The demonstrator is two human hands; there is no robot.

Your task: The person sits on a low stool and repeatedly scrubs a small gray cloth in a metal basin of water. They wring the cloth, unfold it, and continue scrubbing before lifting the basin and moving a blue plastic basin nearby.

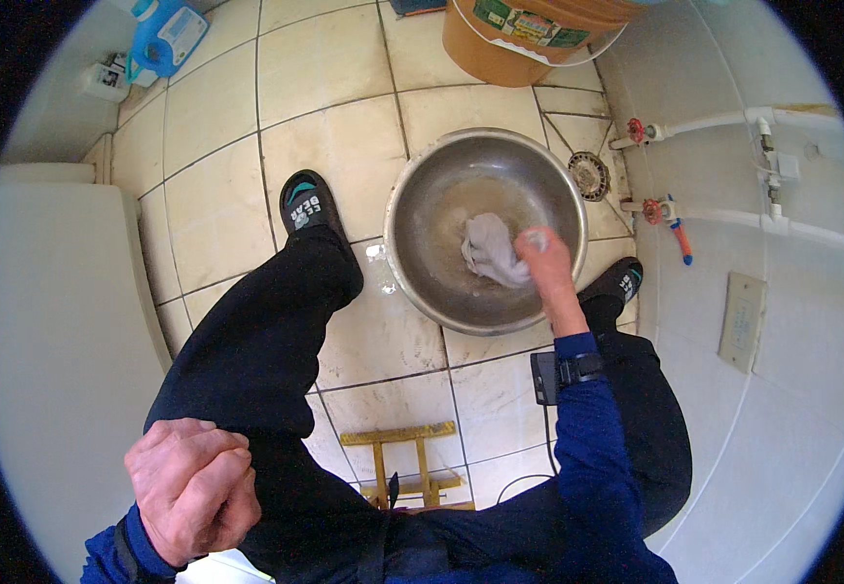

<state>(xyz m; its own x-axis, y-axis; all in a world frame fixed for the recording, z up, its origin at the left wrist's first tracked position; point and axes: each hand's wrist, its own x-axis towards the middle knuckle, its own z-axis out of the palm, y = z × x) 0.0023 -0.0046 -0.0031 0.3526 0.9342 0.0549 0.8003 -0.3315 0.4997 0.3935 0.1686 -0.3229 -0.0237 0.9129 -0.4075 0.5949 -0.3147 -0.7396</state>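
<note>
A wide stainless-steel basin [422, 292] stands on the floor between my feet, with shallow, brownish water in its bottom. In it a wet pale-grey cloth [491, 248] lies bunched and partly twisted. My right hand [547, 266], slightly blurred, is closed around the cloth's right end, just inside the basin's right wall. Something whitish, suds or cloth, shows on top of that hand. My left hand [192, 485] is curled into a fist over my left thigh; nothing shows in it, though its palm side is hidden.
Low yellow wooden stool [398, 436] parts show beneath me. A black box [543, 378] with a cable lies near my right wrist. Beyond the basin are a floor drain [588, 177], an orange bucket [495, 55] and a blue detergent jug [166, 44]. Red-handled valves [653, 212] line the right wall.
</note>
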